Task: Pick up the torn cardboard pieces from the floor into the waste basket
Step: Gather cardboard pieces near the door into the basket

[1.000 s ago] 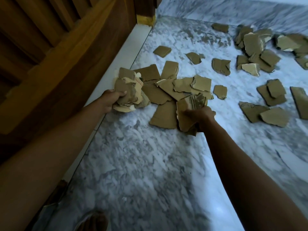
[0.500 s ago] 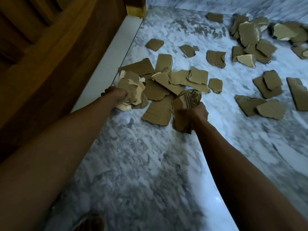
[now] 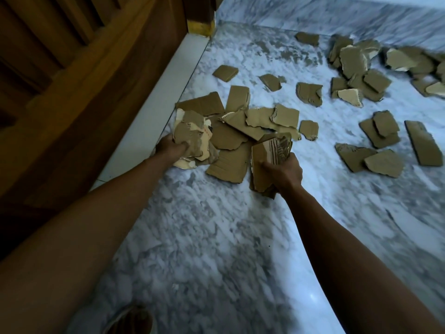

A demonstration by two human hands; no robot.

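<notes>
Head view looks down on both arms reaching over a marble floor strewn with torn cardboard. The left hand grips a thick wad of pieces, brown and pale faces mixed, its fingers curled round the stack just beside the white sill along the floor's left edge. The right hand is clamped on a second bundle, held nearly upright, with the corrugated inner layer showing on its top piece.

As for progress, I judge the task to be at an early or middle stage: two handfuls are gathered, but nothing shown has reached a basket, and no waste basket is in view. Much remains. A loose heap of overlapping pieces lies between and just beyond the two hands, near the sill. More singles sit farther out toward the far edge, a dense cluster lies near the far right corner, and another group rests along the right side, well apart from the hands. Both hands look full, so a trip to the basket seems due before more can be taken.

The floor is grey-white veined marble, glossy, with a bright reflection in its near part. A marble skirting runs along the far side. On the left stands dark wooden panelling, perhaps a door, with a brass-coloured foot at its far corner. A sandalled foot shows at the bottom edge.
</notes>
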